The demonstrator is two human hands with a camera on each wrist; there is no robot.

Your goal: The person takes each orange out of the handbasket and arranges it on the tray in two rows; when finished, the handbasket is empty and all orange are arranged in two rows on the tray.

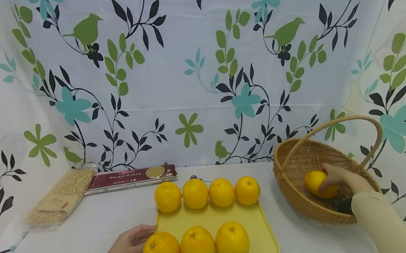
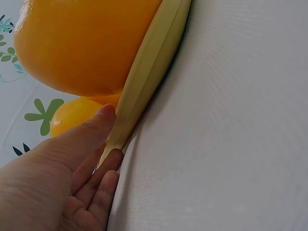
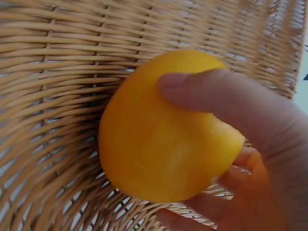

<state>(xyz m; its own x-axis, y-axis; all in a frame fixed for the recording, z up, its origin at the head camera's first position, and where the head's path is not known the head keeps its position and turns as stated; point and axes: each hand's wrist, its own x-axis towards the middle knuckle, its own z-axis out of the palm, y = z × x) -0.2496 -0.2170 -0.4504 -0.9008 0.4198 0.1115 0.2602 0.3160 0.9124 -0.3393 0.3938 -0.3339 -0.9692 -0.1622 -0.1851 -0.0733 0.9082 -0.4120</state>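
On the yellow tray (image 1: 208,216) several oranges (image 1: 222,192) form a back row, and three larger-looking oranges (image 1: 197,248) form a front row. My left hand (image 1: 133,239) is at the tray's left side. In the left wrist view its thumb (image 2: 98,122) and fingers pinch the tray's edge (image 2: 149,72). Inside the wicker basket (image 1: 287,183) on the right, my right hand (image 1: 338,179) grips another orange (image 1: 313,181). The right wrist view shows the thumb (image 3: 192,91) across this orange (image 3: 159,139), with the other fingers partly hidden behind it.
A dark red spaghetti pack (image 1: 130,178) lies at the back left beside a clear bag of pale grains or beans (image 1: 63,194). The basket's tall arched handle (image 1: 336,120) rises over its opening. A patterned cloth (image 1: 183,83) hangs behind the white table (image 1: 71,247).
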